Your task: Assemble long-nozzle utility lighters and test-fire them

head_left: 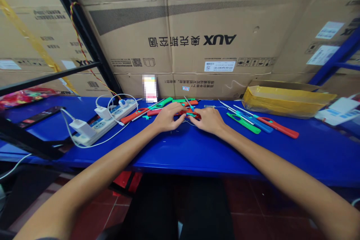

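Left hand: (pixel 168 117) fingers curled inward and mostly closed, fingertips pressed against the red utility lighter (pixel 189 114); the exact grip is partly hidden.
Right hand: (pixel 208 120) curled the same way, fingertips closed on the lighter's red body from the 3 o'clock side.
Held item: the red utility lighter sits between both hands, just above the blue table (pixel 197 157), with teal-green pieces showing at its middle.
At 10 o'clock: a green lighter (pixel 161 103) and an orange-red lighter (pixel 135 115) lie beside other red and green pieces, close to the left hand.
At 3 o'clock: a green lighter (pixel 243 123), a blue lighter (pixel 260 124) and a red lighter (pixel 278 127) lie side by side, their metal nozzles pointing toward 10 o'clock.
At 9 o'clock: a white power strip (pixel 109 120) holds two plugged-in chargers; a phone (pixel 39 115) lies farther out.
At 2 o'clock: a yellow-lined cardboard tray (pixel 289 99) rests on the table.
At 12 o'clock: a large AUX carton (pixel 191 33) stands against the table's back edge.
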`<move>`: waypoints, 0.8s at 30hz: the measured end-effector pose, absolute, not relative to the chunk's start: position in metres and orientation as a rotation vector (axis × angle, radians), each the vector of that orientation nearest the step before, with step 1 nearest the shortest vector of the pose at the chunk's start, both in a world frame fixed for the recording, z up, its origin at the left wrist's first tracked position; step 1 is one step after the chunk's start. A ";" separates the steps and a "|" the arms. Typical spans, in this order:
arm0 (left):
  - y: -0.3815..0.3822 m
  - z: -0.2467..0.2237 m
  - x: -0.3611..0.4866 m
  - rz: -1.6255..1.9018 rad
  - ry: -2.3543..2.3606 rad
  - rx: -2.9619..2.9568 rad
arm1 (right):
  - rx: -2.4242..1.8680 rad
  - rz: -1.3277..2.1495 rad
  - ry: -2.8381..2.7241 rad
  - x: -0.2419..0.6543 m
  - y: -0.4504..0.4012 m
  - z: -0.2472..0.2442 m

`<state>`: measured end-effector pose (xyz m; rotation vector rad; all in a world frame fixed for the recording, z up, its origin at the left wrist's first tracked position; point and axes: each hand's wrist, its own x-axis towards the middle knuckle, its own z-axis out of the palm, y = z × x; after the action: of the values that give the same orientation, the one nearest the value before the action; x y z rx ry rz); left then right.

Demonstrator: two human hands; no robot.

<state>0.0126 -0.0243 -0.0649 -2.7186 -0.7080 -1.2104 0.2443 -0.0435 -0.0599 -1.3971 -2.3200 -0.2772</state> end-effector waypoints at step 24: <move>-0.022 -0.067 0.014 -1.191 -0.680 -2.739 | -1.359 -0.263 -2.326 0.246 -0.042 -0.060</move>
<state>0.0141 -0.0219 -0.0667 -2.7386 -0.6799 -1.1908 0.2461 -0.0420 -0.0595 -1.3588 -2.3264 -0.2630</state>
